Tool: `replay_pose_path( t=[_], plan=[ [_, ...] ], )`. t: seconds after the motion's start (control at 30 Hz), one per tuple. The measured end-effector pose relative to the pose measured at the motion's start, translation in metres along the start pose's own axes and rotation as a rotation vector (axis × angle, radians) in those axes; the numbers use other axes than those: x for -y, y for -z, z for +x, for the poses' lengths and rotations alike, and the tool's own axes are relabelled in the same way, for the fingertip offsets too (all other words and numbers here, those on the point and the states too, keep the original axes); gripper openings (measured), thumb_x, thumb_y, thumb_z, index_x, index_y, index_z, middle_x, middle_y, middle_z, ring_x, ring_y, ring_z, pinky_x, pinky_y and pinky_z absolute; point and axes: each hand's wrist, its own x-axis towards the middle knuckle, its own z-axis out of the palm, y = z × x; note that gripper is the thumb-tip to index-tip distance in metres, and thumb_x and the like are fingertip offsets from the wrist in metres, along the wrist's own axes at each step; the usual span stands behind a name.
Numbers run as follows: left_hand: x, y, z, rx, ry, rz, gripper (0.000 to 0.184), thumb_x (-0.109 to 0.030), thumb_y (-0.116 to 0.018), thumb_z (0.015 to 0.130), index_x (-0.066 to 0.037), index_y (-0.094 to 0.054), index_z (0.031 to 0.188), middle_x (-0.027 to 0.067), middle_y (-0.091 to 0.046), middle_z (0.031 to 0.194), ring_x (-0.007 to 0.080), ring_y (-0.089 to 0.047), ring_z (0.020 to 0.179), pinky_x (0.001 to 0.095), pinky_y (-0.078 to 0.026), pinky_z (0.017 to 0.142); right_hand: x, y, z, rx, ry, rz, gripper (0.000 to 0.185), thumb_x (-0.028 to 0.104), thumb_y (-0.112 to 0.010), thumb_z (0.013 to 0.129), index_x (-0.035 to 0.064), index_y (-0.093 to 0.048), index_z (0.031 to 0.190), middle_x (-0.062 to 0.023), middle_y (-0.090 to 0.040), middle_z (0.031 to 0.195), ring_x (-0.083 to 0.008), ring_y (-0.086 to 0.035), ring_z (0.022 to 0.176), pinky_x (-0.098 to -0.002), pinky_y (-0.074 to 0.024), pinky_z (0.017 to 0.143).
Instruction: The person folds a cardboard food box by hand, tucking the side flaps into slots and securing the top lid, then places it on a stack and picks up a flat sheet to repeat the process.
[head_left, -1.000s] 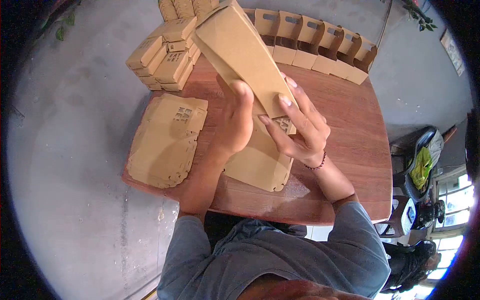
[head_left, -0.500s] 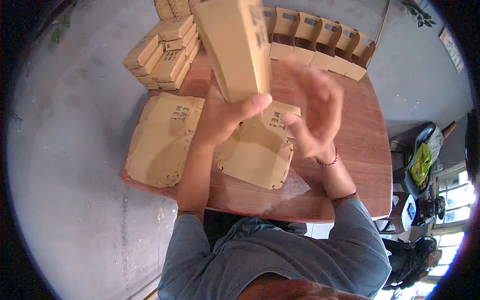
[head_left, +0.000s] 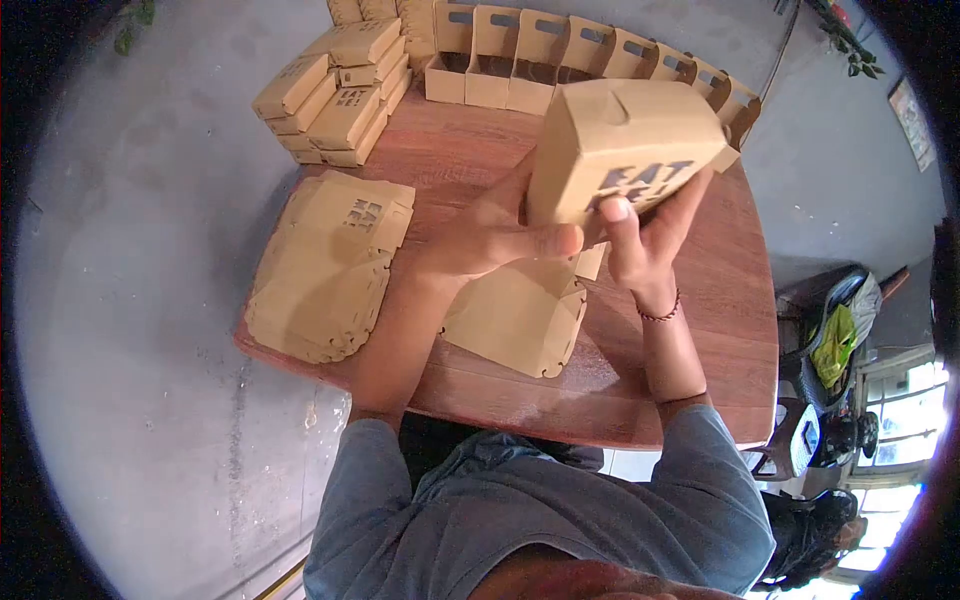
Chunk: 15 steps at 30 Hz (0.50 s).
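A closed cardboard box (head_left: 640,125) with "EAT ME!" cut into one side is raised above the table, tilted towards the camera. My left hand (head_left: 490,240) grips it at its lower left, thumb pointing right. Around its lower right side is my right hand (head_left: 650,235), with the thumb on the lettered face. Below the hands a flat cardboard blank (head_left: 515,320) lies on the table, its upper part partly covered. Left of my left forearm lie more flat blanks (head_left: 320,270) with the same lettering.
Folded boxes (head_left: 345,118) are stacked at the table's back left. Along the back edge stands a row of open cardboard carriers (head_left: 485,80) with handle holes. The brown table (head_left: 700,340) has chairs (head_left: 795,435) beyond its right edge.
The box has moved right and turned, so its end and lettered side now show. My right hand, off the box half a second ago, is back on it.
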Motion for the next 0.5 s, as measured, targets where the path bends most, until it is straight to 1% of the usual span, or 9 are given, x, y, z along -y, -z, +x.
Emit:
replay_pose_path(
  t=[0.13, 0.2, 0.27, 0.33, 0.37, 0.4, 0.43, 0.47, 0.5],
  plan=[
    [-0.003, -0.008, 0.006, -0.099, 0.056, -0.017, 0.074, -0.018, -0.079, 0.082, 0.0, -0.04, 0.142, 0.0115, -0.055, 0.131, 0.0193, -0.053, 0.12, 0.0312, -0.045, 0.098, -0.008, 0.002, 0.004, 0.08, 0.008, -0.165, 0.081, 0.021, -0.073, 0.084, -0.0059, -0.022, 0.14, -0.0201, -0.053, 0.121, -0.0247, -0.058, 0.106, -0.0374, -0.0478, 0.093],
    [0.001, -0.007, 0.007, -0.158, 0.033, -0.038, 0.066, -0.016, -0.078, 0.082, 0.0, -0.046, 0.138, 0.0113, -0.06, 0.125, 0.0189, -0.058, 0.114, 0.0303, -0.048, 0.095, -0.007, 0.004, 0.009, 0.137, -0.118, -0.234, 0.081, 0.021, -0.072, 0.086, -0.0056, -0.021, 0.142, -0.0221, -0.054, 0.124, -0.0286, -0.06, 0.107, -0.0376, -0.0481, 0.093],
    [0.007, 0.002, 0.009, -0.209, 0.048, 0.154, 0.052, -0.013, -0.077, 0.082, 0.001, -0.057, 0.127, 0.0111, -0.065, 0.117, 0.0184, -0.063, 0.104, 0.0297, -0.051, 0.09, -0.008, 0.011, 0.015, 0.179, -0.136, -0.257, 0.084, 0.022, -0.071, 0.086, -0.005, -0.019, 0.145, -0.025, -0.049, 0.132, -0.0326, -0.058, 0.114, -0.0409, -0.0482, 0.095],
    [0.0, -0.001, 0.009, -0.245, 0.073, 0.205, 0.05, -0.014, -0.078, 0.079, 0.001, -0.06, 0.123, 0.0121, -0.068, 0.112, 0.0193, -0.065, 0.101, 0.0326, -0.052, 0.088, -0.015, 0.016, 0.026, 0.041, 0.215, -0.1, 0.088, 0.022, -0.071, 0.085, -0.0028, -0.016, 0.15, -0.0277, -0.043, 0.139, -0.035, -0.054, 0.12, -0.0446, -0.0473, 0.097],
    [-0.001, 0.003, 0.007, -0.232, 0.084, 0.38, 0.051, -0.014, -0.079, 0.075, 0.001, -0.061, 0.121, 0.0132, -0.068, 0.11, 0.023, -0.066, 0.101, 0.0348, -0.052, 0.087, -0.015, 0.022, 0.032, 0.008, 0.312, -0.102, 0.09, 0.028, -0.076, 0.082, -0.0005, -0.024, 0.15, -0.0296, -0.036, 0.144, -0.0365, -0.051, 0.124, -0.0479, -0.0456, 0.1],
    [-0.003, 0.006, 0.006, -0.218, 0.091, 0.554, 0.053, -0.015, -0.08, 0.072, 0.0, -0.062, 0.119, 0.0143, -0.069, 0.109, 0.0267, -0.067, 0.1, 0.0369, -0.052, 0.087, -0.009, 0.03, 0.036, 0.006, 0.311, -0.106, 0.09, 0.028, -0.076, 0.082, -0.0005, -0.024, 0.15, -0.0296, -0.036, 0.144, -0.0365, -0.051, 0.124, -0.0479, -0.0456, 0.1],
    [-0.005, 0.007, 0.004, -0.217, 0.092, 0.552, 0.053, -0.015, -0.08, 0.072, 0.0, -0.062, 0.119, 0.0143, -0.069, 0.109, 0.0267, -0.067, 0.1, 0.0369, -0.052, 0.087, -0.001, 0.04, 0.04, 0.077, 0.437, -0.319, 0.088, 0.035, -0.079, 0.078, 0.0006, -0.034, 0.146, -0.0293, -0.036, 0.144, -0.0376, -0.051, 0.125, -0.0478, -0.0455, 0.1],
    [-0.008, 0.007, 0.002, -0.209, 0.083, 0.8, 0.055, -0.015, -0.081, 0.069, 0.0, -0.062, 0.119, 0.0156, -0.069, 0.107, 0.0313, -0.066, 0.1, 0.0387, -0.052, 0.087, 0.008, 0.045, 0.044, 0.15, 0.56, -0.531, 0.087, 0.042, -0.081, 0.075, 0.0017, -0.044, 0.142, -0.0289, -0.036, 0.145, -0.0388, -0.051, 0.125, -0.0476, -0.0454, 0.1],
    [-0.01, 0.005, 0.001, -0.199, 0.073, 1.048, 0.058, -0.016, -0.081, 0.066, -0.001, -0.062, 0.118, 0.0169, -0.068, 0.104, 0.0359, -0.066, 0.099, 0.0405, -0.052, 0.087, 0.021, 0.04, 0.043, 0.192, 0.575, -0.614, 0.085, 0.054, -0.083, 0.066, 0.0037, -0.059, 0.13, -0.0246, -0.049, 0.136, -0.0381, -0.056, 0.118, -0.0472, -0.0475, 0.097]
  ],
)
